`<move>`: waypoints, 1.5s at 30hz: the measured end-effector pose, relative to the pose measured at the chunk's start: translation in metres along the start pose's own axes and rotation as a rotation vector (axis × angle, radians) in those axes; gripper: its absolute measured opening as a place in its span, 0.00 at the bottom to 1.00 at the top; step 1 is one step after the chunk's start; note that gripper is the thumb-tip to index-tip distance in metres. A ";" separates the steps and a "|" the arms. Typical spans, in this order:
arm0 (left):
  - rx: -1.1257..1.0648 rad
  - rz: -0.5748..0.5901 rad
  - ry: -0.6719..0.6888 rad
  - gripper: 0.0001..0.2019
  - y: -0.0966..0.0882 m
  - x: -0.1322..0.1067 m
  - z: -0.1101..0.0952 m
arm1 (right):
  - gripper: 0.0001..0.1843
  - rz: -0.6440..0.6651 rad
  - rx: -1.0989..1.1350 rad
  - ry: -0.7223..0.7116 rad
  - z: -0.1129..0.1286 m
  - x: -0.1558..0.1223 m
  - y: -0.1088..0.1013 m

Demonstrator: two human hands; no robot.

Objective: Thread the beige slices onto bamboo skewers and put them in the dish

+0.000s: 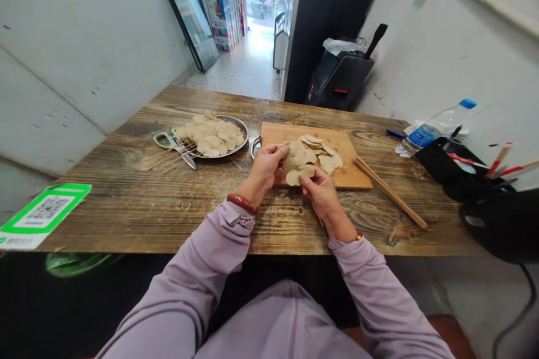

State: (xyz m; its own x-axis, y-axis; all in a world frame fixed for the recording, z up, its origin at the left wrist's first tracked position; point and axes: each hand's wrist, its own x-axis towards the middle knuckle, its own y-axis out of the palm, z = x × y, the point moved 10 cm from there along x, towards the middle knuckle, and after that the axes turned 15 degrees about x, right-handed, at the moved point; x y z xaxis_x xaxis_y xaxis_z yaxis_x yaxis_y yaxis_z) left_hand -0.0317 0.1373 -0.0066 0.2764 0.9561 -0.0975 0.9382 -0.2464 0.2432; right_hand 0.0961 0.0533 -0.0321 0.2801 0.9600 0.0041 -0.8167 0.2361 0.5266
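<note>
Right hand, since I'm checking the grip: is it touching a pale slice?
Touching: the head view shows the right hand with its thumb on a pale slice's edge.

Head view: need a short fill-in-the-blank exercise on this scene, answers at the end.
1. The left hand and right hand touch pale slices over a cutting ____.
2. The heaped plate lies to the ____ of both hands.
3. The bottle has a ____ cap.
4. The QR-code sign has a ____ border.

Missing words: board; left; blue; green.
</note>
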 end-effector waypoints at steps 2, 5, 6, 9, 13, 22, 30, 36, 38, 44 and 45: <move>0.026 -0.005 0.014 0.17 -0.001 0.000 0.001 | 0.23 0.008 0.008 -0.010 0.000 0.000 0.000; 0.052 -0.007 0.027 0.17 -0.001 0.000 0.004 | 0.22 0.013 0.022 -0.019 0.000 0.001 0.000; 0.057 -0.002 0.025 0.17 -0.001 0.001 0.004 | 0.22 0.007 0.024 -0.019 0.000 0.001 -0.001; 0.048 0.015 0.011 0.17 0.002 0.001 0.006 | 0.23 -0.011 0.023 -0.009 0.001 0.001 -0.002; -0.043 0.047 -0.011 0.15 0.009 0.001 0.005 | 0.23 -0.001 0.055 0.017 0.003 0.002 0.001; -0.080 0.304 -0.197 0.16 0.046 -0.020 0.020 | 0.26 -0.056 0.136 -0.018 0.010 0.007 -0.007; -0.086 0.241 -0.100 0.20 0.042 -0.019 0.018 | 0.28 -0.079 -0.017 -0.051 0.012 0.007 -0.009; -0.105 0.113 0.010 0.18 0.024 -0.008 0.002 | 0.31 -0.042 -0.070 -0.044 0.010 0.005 -0.007; -0.109 0.079 0.031 0.18 0.017 -0.004 -0.002 | 0.29 -0.023 -0.126 -0.024 0.007 0.003 -0.007; -0.144 0.098 -0.018 0.17 0.016 -0.002 0.001 | 0.23 -0.025 -0.350 -0.116 0.012 -0.001 -0.006; -0.157 0.119 -0.040 0.16 0.019 -0.003 0.002 | 0.22 -0.035 -0.356 -0.138 0.014 -0.001 -0.007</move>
State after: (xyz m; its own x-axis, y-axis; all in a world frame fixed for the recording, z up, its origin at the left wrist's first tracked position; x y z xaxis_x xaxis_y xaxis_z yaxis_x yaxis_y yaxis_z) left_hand -0.0144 0.1298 -0.0037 0.3941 0.9140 -0.0968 0.8555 -0.3263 0.4020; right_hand 0.1086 0.0481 -0.0235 0.3559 0.9270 0.1182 -0.9229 0.3288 0.2001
